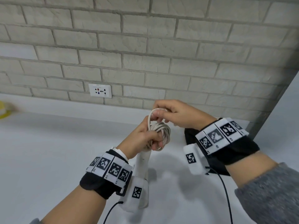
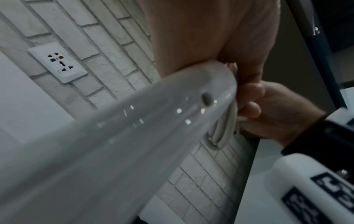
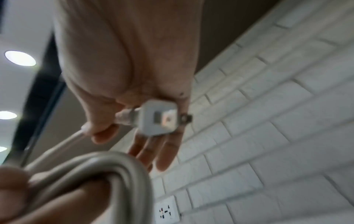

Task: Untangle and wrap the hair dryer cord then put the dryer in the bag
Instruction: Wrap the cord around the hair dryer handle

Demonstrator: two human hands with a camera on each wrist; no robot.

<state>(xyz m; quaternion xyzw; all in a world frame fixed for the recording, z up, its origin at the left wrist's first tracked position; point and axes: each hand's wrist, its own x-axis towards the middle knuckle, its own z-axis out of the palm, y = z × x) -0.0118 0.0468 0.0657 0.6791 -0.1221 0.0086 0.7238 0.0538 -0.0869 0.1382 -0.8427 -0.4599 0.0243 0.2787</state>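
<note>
Above the white counter [image 1: 48,151], my left hand [image 1: 155,139] grips the end of the white hair dryer [image 1: 144,160] handle together with the coiled cord [image 1: 161,128]. The dryer's body hangs down behind my left wrist, mostly hidden. My right hand [image 1: 159,115] is just above the coil and holds the cord's free end. In the right wrist view the white plug [image 3: 159,118] lies in that hand, with the thumb pinching the cord beside it. The left wrist view shows the dryer handle [image 2: 134,128] and the cord loops [image 2: 222,130]. The black bag [image 1: 190,138] lies on the counter behind my right wrist.
A brick wall with a white wall socket [image 1: 100,90] runs along the back of the counter. A yellow object [image 1: 4,109] sits at the far left edge. A dark post [image 1: 275,102] stands at the right. Black camera cables [image 1: 224,191] hang from my wrists.
</note>
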